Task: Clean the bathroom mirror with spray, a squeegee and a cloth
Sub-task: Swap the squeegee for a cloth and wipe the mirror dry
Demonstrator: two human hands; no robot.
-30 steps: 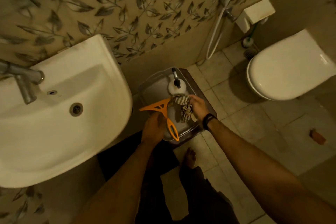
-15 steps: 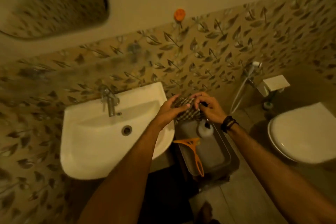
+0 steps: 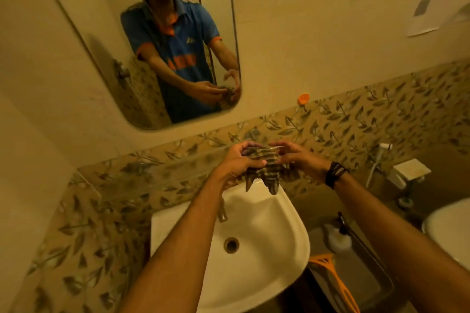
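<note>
Orange squeegee (image 3: 330,277) and spray bottle (image 3: 337,237) lie in the tray (image 3: 371,262); both hands' fingers (image 3: 244,151) clamp the cloth (image 3: 264,168).

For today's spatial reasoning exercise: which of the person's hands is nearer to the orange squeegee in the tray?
Right. The right hand is raised over the tray side, well above the orange squeegee; the left hand, gripping the cloth, is farther left, above the sink.

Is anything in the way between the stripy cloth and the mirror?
Nothing visible is. The left hand grips the cloth and the right hand pinches it, above the sink. Only bare wall lies between it and the mirror up on the left.
</note>
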